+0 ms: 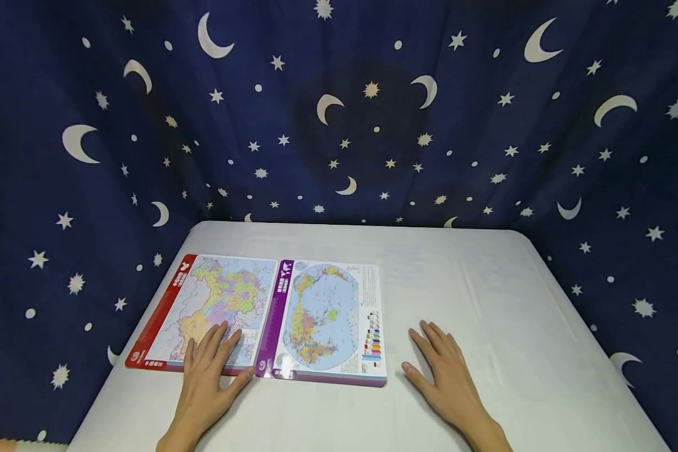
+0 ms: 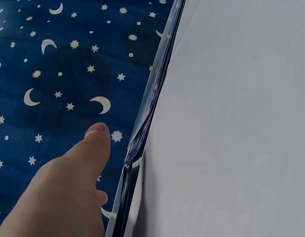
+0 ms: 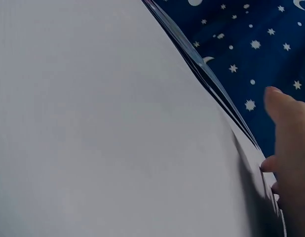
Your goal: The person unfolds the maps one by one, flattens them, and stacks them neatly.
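Two map boards lie side by side on the table, both turned sideways to me. The left one (image 1: pixel 203 295) has a red border and a colourful map of China. Beside it lies a purple-bordered world map board (image 1: pixel 322 314), its layered edge showing along the front. My left hand (image 1: pixel 206 376) rests with spread fingers over the front edge of the red-bordered board, and its thumb reaches toward the purple strip. To the right of the world map, my right hand (image 1: pixel 443 376) lies on the white cloth, fingers loosely extended and holding nothing.
A white cloth (image 1: pixel 457 282) covers the table, whose rounded far corners show at the back. Dark blue curtains (image 1: pixel 373 125) with moons and stars hang behind it and on both sides.
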A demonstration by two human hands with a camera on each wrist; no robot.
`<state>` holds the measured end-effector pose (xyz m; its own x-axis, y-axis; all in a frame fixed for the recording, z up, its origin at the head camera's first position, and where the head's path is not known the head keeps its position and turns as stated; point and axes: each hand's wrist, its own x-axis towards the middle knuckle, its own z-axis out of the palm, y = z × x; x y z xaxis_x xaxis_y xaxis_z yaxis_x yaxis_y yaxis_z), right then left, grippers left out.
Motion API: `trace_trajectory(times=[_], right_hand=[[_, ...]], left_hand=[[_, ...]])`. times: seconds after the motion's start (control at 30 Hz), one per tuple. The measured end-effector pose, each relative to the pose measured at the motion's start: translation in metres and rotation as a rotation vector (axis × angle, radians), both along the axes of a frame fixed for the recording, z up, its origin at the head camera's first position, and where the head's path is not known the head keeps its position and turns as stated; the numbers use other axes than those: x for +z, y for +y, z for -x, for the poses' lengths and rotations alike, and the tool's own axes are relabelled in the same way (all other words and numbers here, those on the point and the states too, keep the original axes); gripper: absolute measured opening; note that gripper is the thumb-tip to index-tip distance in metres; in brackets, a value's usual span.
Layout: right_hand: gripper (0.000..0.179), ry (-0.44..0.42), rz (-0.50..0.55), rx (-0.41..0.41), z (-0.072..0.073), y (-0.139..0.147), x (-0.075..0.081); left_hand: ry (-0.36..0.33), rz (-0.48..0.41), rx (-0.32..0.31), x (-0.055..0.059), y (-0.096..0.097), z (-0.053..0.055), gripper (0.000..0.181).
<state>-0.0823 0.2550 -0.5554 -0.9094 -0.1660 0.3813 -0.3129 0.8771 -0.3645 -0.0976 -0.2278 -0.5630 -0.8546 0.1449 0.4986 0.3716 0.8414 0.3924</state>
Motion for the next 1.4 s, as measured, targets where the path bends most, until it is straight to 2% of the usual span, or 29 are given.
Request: trace_trajectory(times=[0.2,0.43,0.6,0.8,1.0,1.17,1.3,1.4], right_hand=[[0.061,-0.023,0.056,0.02,-0.001,-0.027,0.002],[0.063,-0.029,0.12,0.057,0.0,-0.059,0.003],[0.069,-0.062,0.19,0.009,0.001,-0.074,0.004],[0.077,-0.068,0.236,-0.045,0.0,-0.077,0.006],[0.071,-0.09,0.372,-0.095,-0.001,-0.079,0.009],[0.064,-0.072,0.474,-0.057,-0.001,-0.079,0.01],[0.064,-0.071,0.481,-0.009,-0.002,-0.079,0.008],[0.064,-0.079,0.479,-0.002,-0.003,-0.079,0.009]], left_hand=[[0.014,-0.011,-0.022,0.001,0.009,-0.001,0.076],[0.023,0.003,-0.031,-0.001,0.017,-0.001,0.07],[0.032,0.001,-0.035,-0.002,0.022,-0.001,0.068],[0.043,0.015,-0.034,-0.002,0.031,-0.003,0.064],[0.051,0.011,-0.034,0.0,0.038,-0.005,0.061],[0.066,-0.051,-0.034,0.0,0.043,-0.005,0.058],[0.062,-0.148,-0.056,0.0,0.048,-0.005,0.057],[0.05,-0.217,-0.047,0.002,0.052,-0.004,0.056]])
